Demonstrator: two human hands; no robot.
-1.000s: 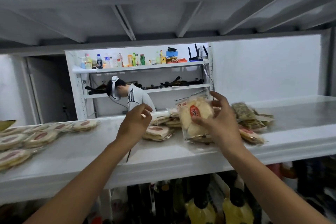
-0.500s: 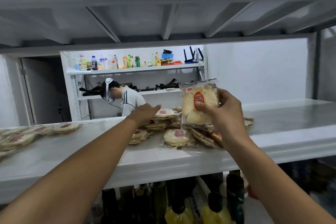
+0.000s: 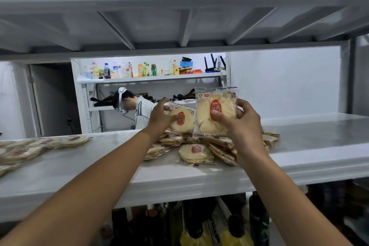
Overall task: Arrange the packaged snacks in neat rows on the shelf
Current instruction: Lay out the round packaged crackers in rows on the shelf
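Hands both full: my right hand (image 3: 244, 126) holds one clear packet of crackers upright above the shelf (image 3: 95, 168), thumb curled across the red label on its front and fingers wrapped behind its right edge. This right packet (image 3: 216, 118) shows pale, broken-looking pieces inside. My left hand (image 3: 160, 119) grips a second one, the left packet (image 3: 182, 120), by its left side, thumb on the front near the red label, and holds it a little tilted. It sits just beside the right packet, their edges touching or nearly so; I cannot tell which. Both are held clear above the loose pile (image 3: 196, 154) of similar packets that lies heaped in the middle of the shelf, some overlapping, some at angles. Well apart from it, at the far left of the same shelf, a row of packets (image 3: 46, 144) lies flat and overlapping. Over my hands runs the ribbed underside of the upper shelf (image 3: 183, 26). Below the shelf's front lip stand dark bottles (image 3: 196, 223), some with yellow contents. Beyond the shelf, in the background, a person (image 3: 142, 110) in a white top with a white headset bends forward beside a far rack (image 3: 151, 79) that carries coloured drink bottles and a black router (image 3: 214, 65)
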